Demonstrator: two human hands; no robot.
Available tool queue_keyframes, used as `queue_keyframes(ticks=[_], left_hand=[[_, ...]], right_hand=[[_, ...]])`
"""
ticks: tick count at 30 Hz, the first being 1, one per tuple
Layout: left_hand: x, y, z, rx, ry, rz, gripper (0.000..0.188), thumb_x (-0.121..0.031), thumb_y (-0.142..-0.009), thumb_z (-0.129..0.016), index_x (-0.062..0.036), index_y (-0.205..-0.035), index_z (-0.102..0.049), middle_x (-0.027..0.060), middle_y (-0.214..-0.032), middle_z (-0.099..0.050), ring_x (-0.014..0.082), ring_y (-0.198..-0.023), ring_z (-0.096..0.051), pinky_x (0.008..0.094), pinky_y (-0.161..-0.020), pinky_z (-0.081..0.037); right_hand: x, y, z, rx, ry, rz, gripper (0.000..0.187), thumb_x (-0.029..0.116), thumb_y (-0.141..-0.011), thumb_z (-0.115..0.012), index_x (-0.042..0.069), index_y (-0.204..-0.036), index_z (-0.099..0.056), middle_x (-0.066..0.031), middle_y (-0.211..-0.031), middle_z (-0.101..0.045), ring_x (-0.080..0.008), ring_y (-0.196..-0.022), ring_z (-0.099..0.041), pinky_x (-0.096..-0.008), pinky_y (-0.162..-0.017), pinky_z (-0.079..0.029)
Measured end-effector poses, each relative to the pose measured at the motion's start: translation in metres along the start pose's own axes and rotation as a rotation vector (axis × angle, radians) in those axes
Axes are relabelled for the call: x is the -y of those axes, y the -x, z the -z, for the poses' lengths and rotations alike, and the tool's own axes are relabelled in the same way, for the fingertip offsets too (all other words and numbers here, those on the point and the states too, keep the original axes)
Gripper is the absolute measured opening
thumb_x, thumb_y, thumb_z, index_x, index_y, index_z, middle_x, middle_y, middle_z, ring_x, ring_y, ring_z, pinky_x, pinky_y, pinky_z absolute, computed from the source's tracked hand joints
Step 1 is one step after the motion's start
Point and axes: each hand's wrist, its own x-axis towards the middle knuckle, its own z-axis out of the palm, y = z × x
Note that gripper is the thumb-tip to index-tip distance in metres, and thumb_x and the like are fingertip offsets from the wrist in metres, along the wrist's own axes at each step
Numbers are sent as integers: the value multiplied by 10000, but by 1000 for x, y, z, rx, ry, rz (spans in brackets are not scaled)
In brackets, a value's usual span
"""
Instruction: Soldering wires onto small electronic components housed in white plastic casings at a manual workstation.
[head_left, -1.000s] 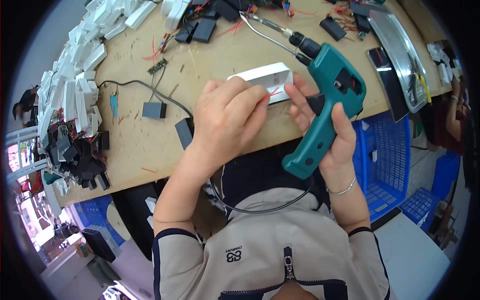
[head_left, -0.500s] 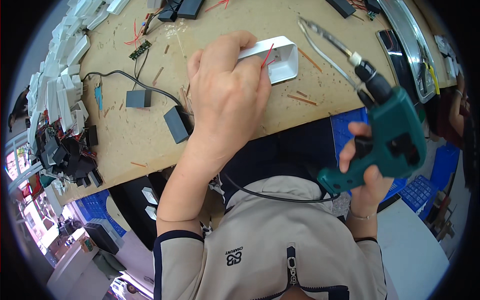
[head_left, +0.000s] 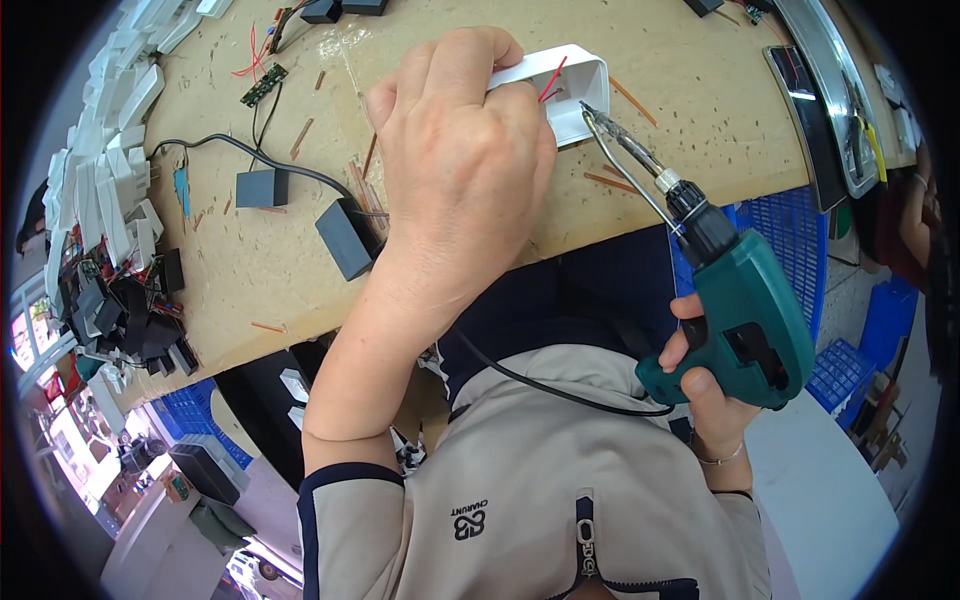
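Observation:
My left hand (head_left: 465, 150) is closed around a white plastic housing (head_left: 585, 75), tilted so that its open side faces right. Red wires (head_left: 552, 80) stick up out of it beside my fingers; the rest of the inside is mostly hidden by my hand. In my right hand (head_left: 710, 395) is a green soldering gun (head_left: 745, 310), gripped by its handle. Its metal tip and the thin bent feed tube reach the housing's opening; whether the tip touches anything inside, I cannot tell.
Two black blocks (head_left: 262, 188) with a cable and a small green circuit board (head_left: 264, 86) lie left on the table (head_left: 300, 270). White housings (head_left: 110, 190) pile up along the left edge, above black parts (head_left: 135, 315). A phone (head_left: 805, 125) lies beside a metal tray (head_left: 835, 90) at right.
My right hand has brought the soldering gun left, its tip now at the housing's opening. My left hand keeps its grip on the housing, which sits slightly higher in view.

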Motion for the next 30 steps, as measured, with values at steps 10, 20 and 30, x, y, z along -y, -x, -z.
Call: queue_keyframes(ticks=[10,20,30], left_hand=[[0,1,-1,-4,-19,-3,67,-47,-633,-616,2,-676,-604,56,-874,-551,203,-779,-517,316,-718,-348],[-16,-8,14,27,-110,-80,70,-49,-636,-617,9,-672,-604,65,-861,-553,205,-767,-519,311,-710,-346],[-16,-8,15,19,-121,-84,73,-46,-635,-615,11,-680,-610,65,-862,-554,202,-773,-521,308,-710,-340]], right_hand=[[2,-10,-5,3,33,-2,572,257,-699,-703,-60,-1102,-449,-170,-950,-545,-135,-630,-553,-228,-535,-463],[5,-14,-3,67,63,-34,525,205,-708,-682,-63,-1092,-445,-152,-932,-537,-131,-645,-544,-234,-558,-457],[9,-8,-3,39,97,-81,492,191,-719,-674,-55,-1078,-446,-129,-851,-535,-152,-639,-546,-259,-573,-467]])
